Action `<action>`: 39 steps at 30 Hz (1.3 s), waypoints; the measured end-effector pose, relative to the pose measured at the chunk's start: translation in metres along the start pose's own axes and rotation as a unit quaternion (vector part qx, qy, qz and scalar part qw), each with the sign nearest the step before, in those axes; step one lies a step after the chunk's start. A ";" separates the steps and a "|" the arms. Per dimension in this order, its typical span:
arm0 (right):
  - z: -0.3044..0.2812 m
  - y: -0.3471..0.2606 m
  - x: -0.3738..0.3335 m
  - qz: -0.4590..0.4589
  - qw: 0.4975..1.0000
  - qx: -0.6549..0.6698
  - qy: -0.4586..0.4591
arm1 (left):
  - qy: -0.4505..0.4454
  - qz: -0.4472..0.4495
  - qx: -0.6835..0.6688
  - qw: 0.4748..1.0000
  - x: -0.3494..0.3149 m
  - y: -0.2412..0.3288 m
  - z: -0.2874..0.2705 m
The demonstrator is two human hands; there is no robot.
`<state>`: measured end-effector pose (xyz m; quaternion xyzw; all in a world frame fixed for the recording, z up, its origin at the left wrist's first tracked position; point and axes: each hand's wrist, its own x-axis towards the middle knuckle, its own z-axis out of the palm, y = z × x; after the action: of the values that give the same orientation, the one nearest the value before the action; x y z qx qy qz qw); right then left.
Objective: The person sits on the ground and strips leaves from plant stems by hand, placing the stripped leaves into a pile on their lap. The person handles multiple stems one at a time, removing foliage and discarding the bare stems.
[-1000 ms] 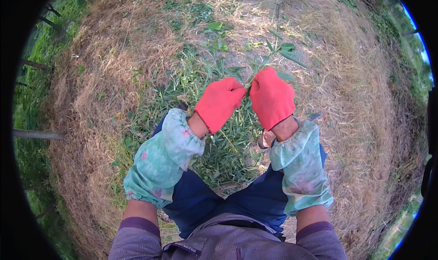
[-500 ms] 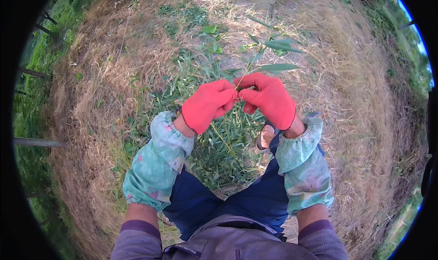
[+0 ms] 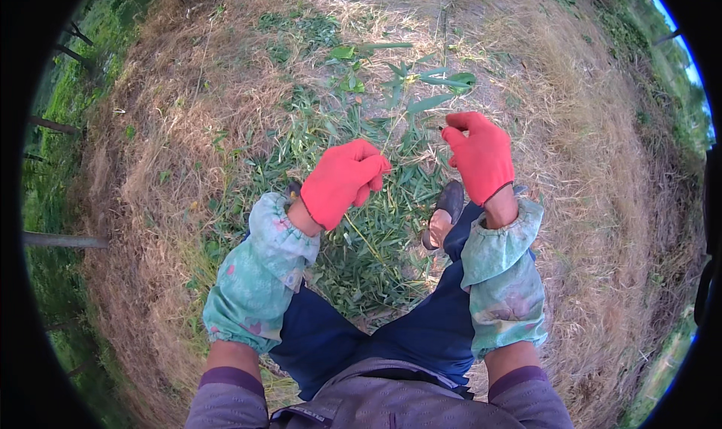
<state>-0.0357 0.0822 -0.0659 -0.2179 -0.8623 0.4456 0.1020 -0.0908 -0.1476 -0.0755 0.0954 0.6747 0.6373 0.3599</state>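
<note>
My left hand (image 3: 344, 181), in a red glove, is closed in a pinch around a thin green leafy stem (image 3: 390, 134). The stem rises away from me, with long narrow leaves (image 3: 429, 103) at its far end. A yellowish length of stem (image 3: 364, 237) shows below the same hand; whether it is the same stem I cannot tell. To the right, apart from the stem, my right hand (image 3: 481, 154) is raised in a matching glove. Its thumb and forefinger are slightly parted, with nothing clearly seen between them.
Cut green leaves (image 3: 361, 271) lie heaped between my feet. Dry straw-coloured grass (image 3: 587, 203) covers the ground on both sides. My shoe (image 3: 450, 201) stands right of the heap. Thin trunks (image 3: 66, 239) and green growth line the left edge.
My right hand has moved right, away from the left, and its pinch has loosened. The stem's leafy end has shifted left, while my left hand stays nearly in place.
</note>
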 end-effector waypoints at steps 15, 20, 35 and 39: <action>0.020 -0.001 0.000 -0.183 0.973 0.021 -0.139 | -0.093 -0.030 0.046 0.994 -0.007 0.011 0.006; 0.027 -0.008 -0.012 -0.238 0.963 -0.029 -0.119 | -0.037 -0.008 -0.044 0.998 -0.004 0.003 0.010; 0.038 -0.011 -0.015 -0.105 0.992 0.047 -0.055 | 0.043 0.016 -0.056 0.997 -0.005 0.003 0.018; 0.048 -0.005 -0.009 -0.247 0.959 -0.109 0.084 | 0.029 0.015 -0.094 0.995 0.000 -0.001 0.020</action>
<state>-0.0470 0.0405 -0.0900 -0.0442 -0.9211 0.2897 0.2562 -0.0782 -0.1323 -0.0754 0.0528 0.6208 0.7056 0.3376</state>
